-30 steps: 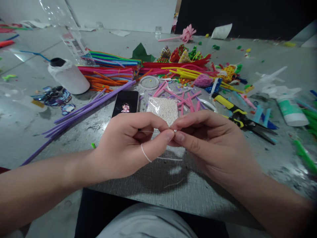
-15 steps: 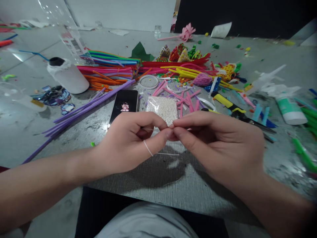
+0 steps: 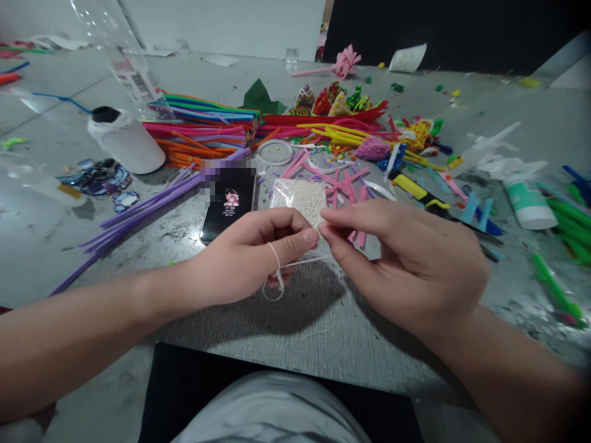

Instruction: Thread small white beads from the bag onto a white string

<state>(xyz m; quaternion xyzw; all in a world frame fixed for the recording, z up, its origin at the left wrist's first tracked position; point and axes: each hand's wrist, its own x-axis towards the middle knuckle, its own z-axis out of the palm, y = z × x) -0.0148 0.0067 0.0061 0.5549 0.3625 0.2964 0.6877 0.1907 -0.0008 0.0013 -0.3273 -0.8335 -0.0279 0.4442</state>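
My left hand point(image 3: 249, 249) is closed in a pinch, thumb against the curled fingers. White thread point(image 3: 302, 262) is looped round its thumb and hangs in a small curl under the fingers. From there a strand runs right, towards my right thumb. My right hand point(image 3: 409, 264) is also pinched, thumb and index fingertip together just right of the left thumb tip; whatever lies between them is too small to make out. Behind both hands lies a clear bag of small white beads point(image 3: 300, 200), partly hidden by my fingers. A phone point(image 3: 228, 203) with a lit screen rests beside it.
Purple pipe cleaners point(image 3: 138, 215) lie at left near a white bottle point(image 3: 132, 141). Coloured bundles point(image 3: 203, 132) stretch across the back. Pink strips point(image 3: 348, 184) are scattered behind the bag. On the right are a yellow-black tool point(image 3: 418, 189) and a green-white bottle point(image 3: 529, 200).
My hands have moved slightly apart at the fingertips. The thread now hangs in a curl below my left fingers, and its strand has risen towards my right thumb. The phone shows more clearly.
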